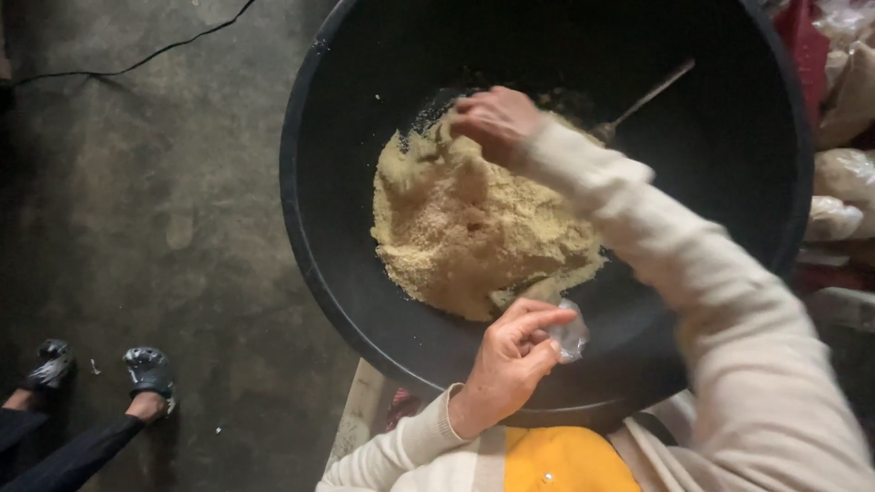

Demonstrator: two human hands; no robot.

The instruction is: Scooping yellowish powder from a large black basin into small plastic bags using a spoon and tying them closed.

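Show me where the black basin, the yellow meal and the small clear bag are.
black basin [314, 237], head view, on its left wall.
yellow meal [474, 232], head view, on the middle of the heap.
small clear bag [574, 337], head view, on the crumpled plastic beside the left hand's fingers.

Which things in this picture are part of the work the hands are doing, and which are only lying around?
In the work:
- large round black plastic tub
- heap of yellowish coarse meal
- right hand, in the meal
- left hand, pinching a small clear plastic bag

Lying about:
- thin metal utensil handle
- black cable on the floor
- filled plastic bags
- another person's sandalled feet
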